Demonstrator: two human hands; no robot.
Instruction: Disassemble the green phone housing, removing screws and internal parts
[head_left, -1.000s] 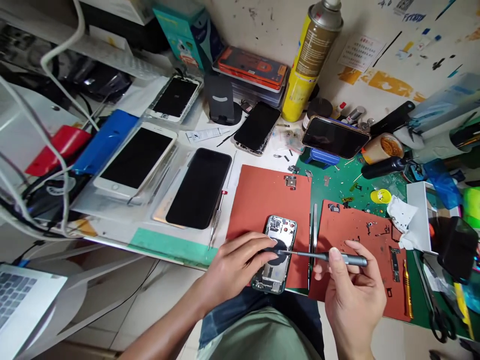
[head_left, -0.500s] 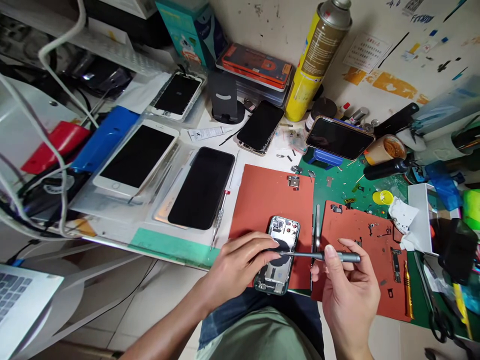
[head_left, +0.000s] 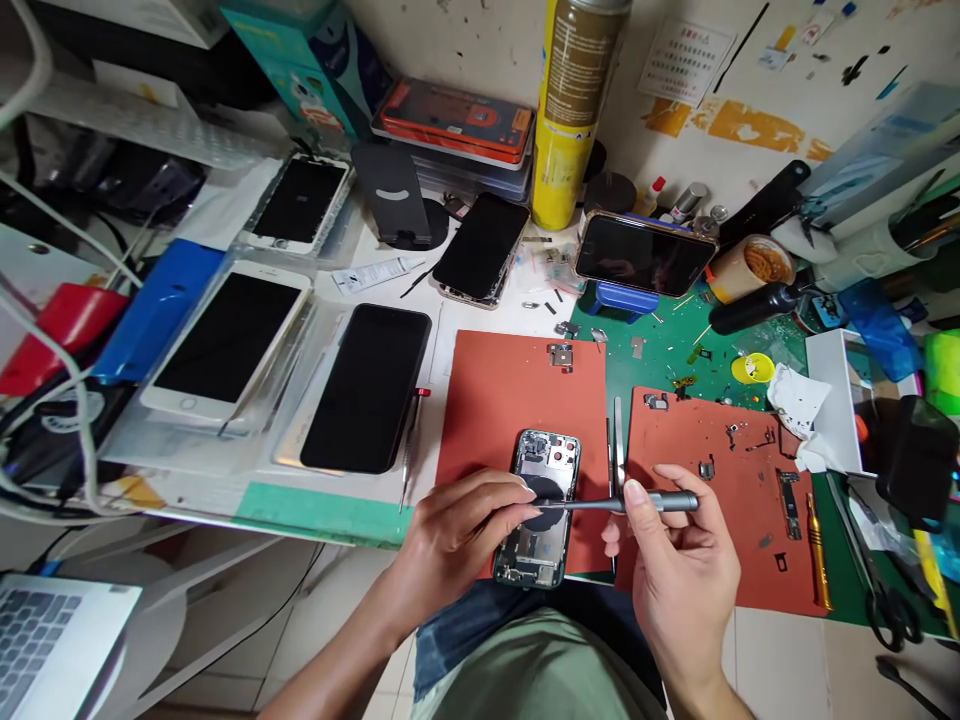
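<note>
In my right hand (head_left: 684, 575) I hold a grey screwdriver (head_left: 672, 502) by its handle, lying nearly level and pointing left. The fingertips of my left hand (head_left: 461, 520) are pinched together at the screwdriver's tip; whether a small part is between them too is hidden. Below the shaft, an opened phone housing (head_left: 538, 548) lies on the left red-brown mat (head_left: 517, 385), its inside facing up with a round black pad in the middle. Tweezers (head_left: 619, 440) lie just right of the housing, close to my right fingers.
The right mat (head_left: 660, 450) carries several small phone parts and a gold screwdriver (head_left: 817, 550). Several phones and screens, including a black one (head_left: 367, 390), lie to the left. A yellow spray can (head_left: 562, 180) stands behind. Scissors (head_left: 889, 610) are at the far right.
The view has shifted, so most things on the bench appear further left. Both hands keep the same hold on the screwdriver over the phone housing.
</note>
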